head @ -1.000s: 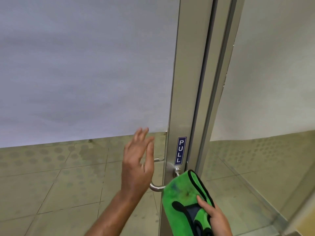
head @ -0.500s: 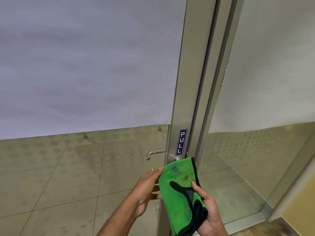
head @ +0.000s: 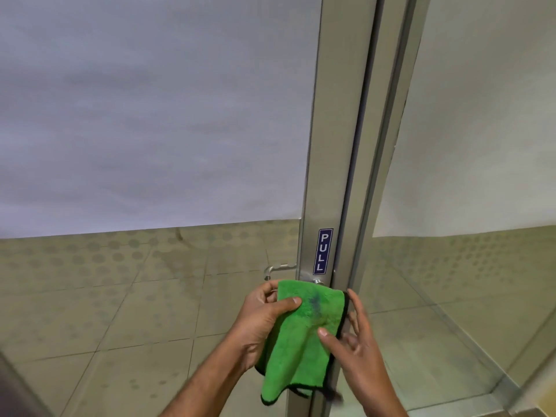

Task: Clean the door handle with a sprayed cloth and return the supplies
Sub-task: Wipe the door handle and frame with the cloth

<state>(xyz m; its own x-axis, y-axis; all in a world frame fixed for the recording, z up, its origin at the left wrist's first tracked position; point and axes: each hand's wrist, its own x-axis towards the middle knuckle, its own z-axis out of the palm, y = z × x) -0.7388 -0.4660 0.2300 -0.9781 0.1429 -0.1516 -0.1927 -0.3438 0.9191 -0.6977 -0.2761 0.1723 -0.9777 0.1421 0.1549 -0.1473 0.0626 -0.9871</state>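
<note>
A green microfibre cloth point(head: 301, 332) with a black edge hangs in front of the door's metal stile, just below the blue PULL sticker point(head: 321, 251). My left hand point(head: 264, 314) pinches the cloth's upper left side, thumb on top. My right hand point(head: 352, 329) holds its right edge, thumb on the front. The near door handle is hidden behind the cloth; only its round base point(head: 316, 281) shows. The handle on the far side of the glass point(head: 278, 269) shows above my left hand.
The glass door has a frosted upper panel point(head: 150, 115) and a metal stile point(head: 331, 145). A second glass panel point(head: 466, 206) stands to the right. Tiled floor point(head: 105, 296) shows through the lower glass.
My left hand came down from the glass and took the cloth's left side. The cloth went from a folded bundle in my right hand to spread between both hands.
</note>
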